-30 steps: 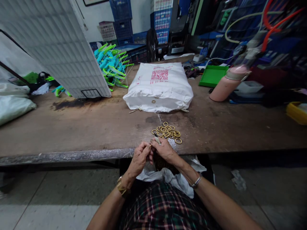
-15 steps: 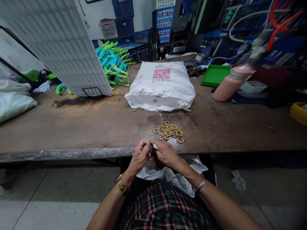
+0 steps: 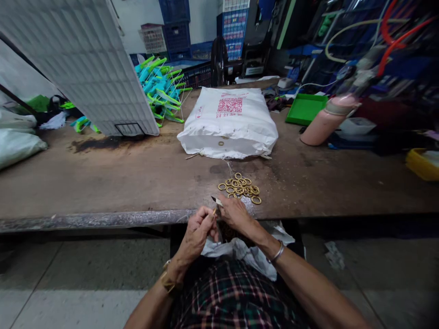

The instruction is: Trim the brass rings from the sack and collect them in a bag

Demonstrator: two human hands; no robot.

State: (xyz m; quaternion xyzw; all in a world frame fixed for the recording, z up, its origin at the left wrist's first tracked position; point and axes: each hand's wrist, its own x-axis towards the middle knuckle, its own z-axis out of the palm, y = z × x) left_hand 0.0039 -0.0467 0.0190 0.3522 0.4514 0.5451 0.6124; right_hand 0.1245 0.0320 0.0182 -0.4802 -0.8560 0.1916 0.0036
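My left hand (image 3: 199,229) is closed at the table's front edge, pinching a small golden ring (image 3: 214,212) between thumb and fingers. Close beside it on the right, my right hand (image 3: 235,214) grips a small blade (image 3: 216,201) with a dark tip that points up and left. Just beyond my hands, a loose pile of golden rings (image 3: 239,189) lies on the table. Below my hands, an open white bag (image 3: 236,249) rests in my lap with more rings inside, partly hidden by my right hand.
A stuffed white sack (image 3: 229,121) sits on the wooden table (image 3: 137,183) beyond the rings. To its left are a tilted white panel (image 3: 103,68) and green-blue plastic pieces (image 3: 161,89). A green tray (image 3: 306,108) and pink bottle (image 3: 327,121) stand right.
My right hand has shifted slightly, and the blade has swung up and left, its dark tip now showing. My left hand has moved a little lower. The camera view has shifted slightly.
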